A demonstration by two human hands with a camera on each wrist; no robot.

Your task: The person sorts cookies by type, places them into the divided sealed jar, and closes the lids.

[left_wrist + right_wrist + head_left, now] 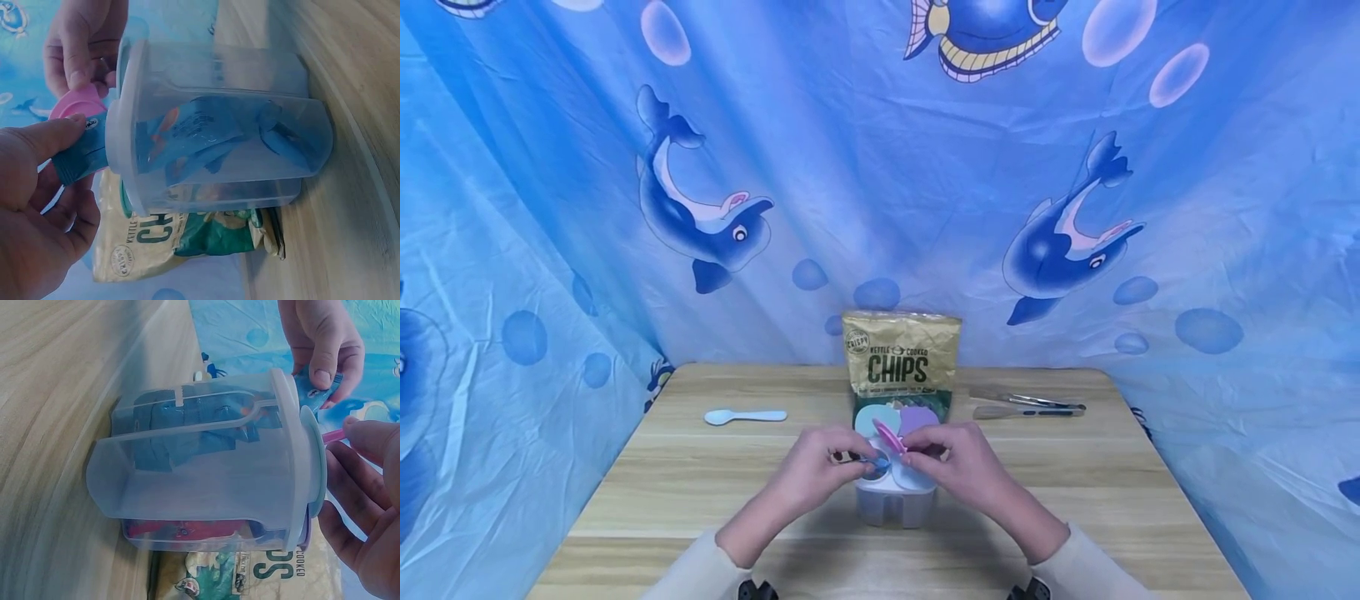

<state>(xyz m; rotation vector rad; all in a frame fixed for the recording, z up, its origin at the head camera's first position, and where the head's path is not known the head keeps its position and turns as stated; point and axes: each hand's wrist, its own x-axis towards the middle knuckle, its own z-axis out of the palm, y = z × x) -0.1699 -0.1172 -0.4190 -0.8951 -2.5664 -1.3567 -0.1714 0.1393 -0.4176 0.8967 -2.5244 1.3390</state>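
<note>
A clear plastic container with several compartments stands on the wooden table near the front middle. Its teal lid and purple lid lie at the top. My left hand pinches a blue packet that sticks halfway out of one compartment. My right hand pinches the pink lid and holds it tilted up over that opening. In the right wrist view the blue packet fills the upper compartment, and a red packet lies in the lower one.
A gold and green chips bag stands right behind the container. A light blue spoon lies at the left, metal tongs at the right. The wooden table is ringed by a blue dolphin-print curtain.
</note>
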